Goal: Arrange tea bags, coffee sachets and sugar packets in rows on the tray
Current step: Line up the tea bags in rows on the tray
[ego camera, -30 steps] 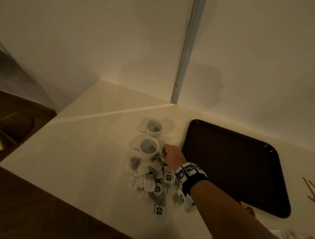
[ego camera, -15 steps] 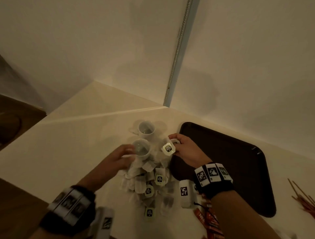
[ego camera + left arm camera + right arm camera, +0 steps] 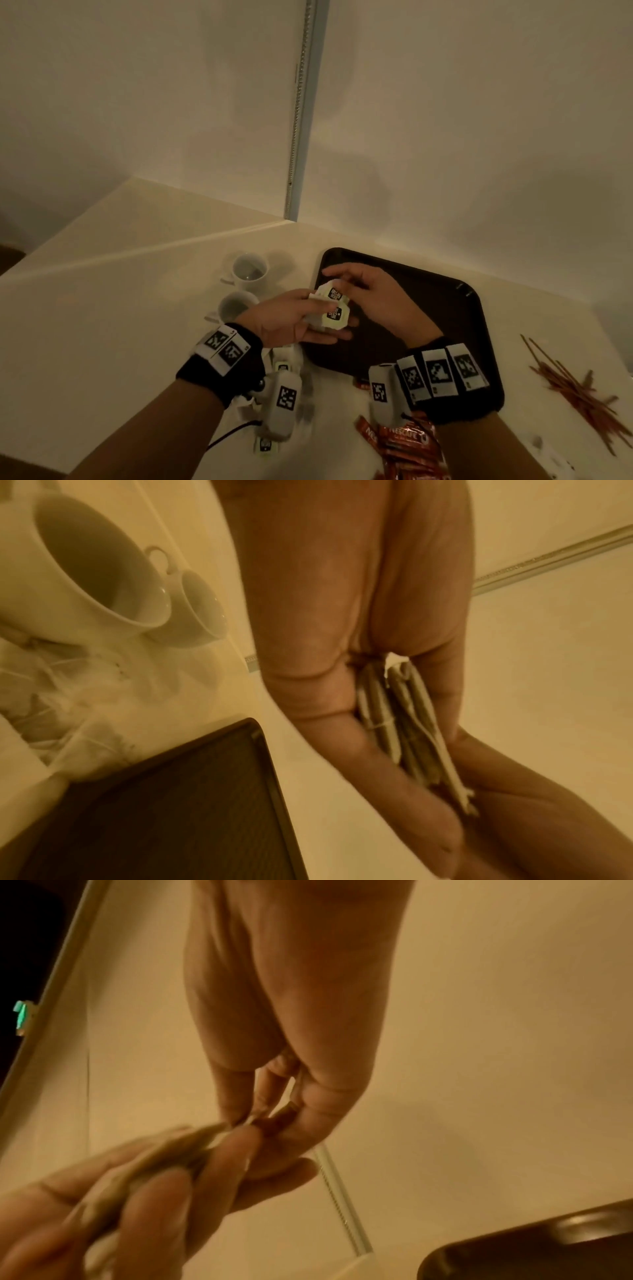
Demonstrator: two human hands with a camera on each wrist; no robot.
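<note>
My left hand (image 3: pixel 301 322) grips a small stack of white tea bags (image 3: pixel 334 313) with dark labels over the left edge of the dark brown tray (image 3: pixel 445 308). The stack shows edge-on between thumb and fingers (image 3: pixel 407 723) in the left wrist view. My right hand (image 3: pixel 363 291) pinches the top tea bag (image 3: pixel 332 291) of that stack. The same pinch shows in the right wrist view, right hand (image 3: pixel 270 1123) meeting the stack (image 3: pixel 164 1153). More tea bags (image 3: pixel 282 363) lie on the counter below my left wrist. Red coffee sachets (image 3: pixel 404 442) lie near the front edge.
Two white cups (image 3: pixel 249 270) (image 3: pixel 236 306) stand left of the tray. A scatter of thin brown sticks (image 3: pixel 575 387) lies at the right. Walls meet in a corner with a metal strip (image 3: pixel 301 113) behind the counter.
My left hand has come in, gathered tea bags from the pile and lifted them to the tray's left edge. My right hand moved from the pile to pinch the top bag.
</note>
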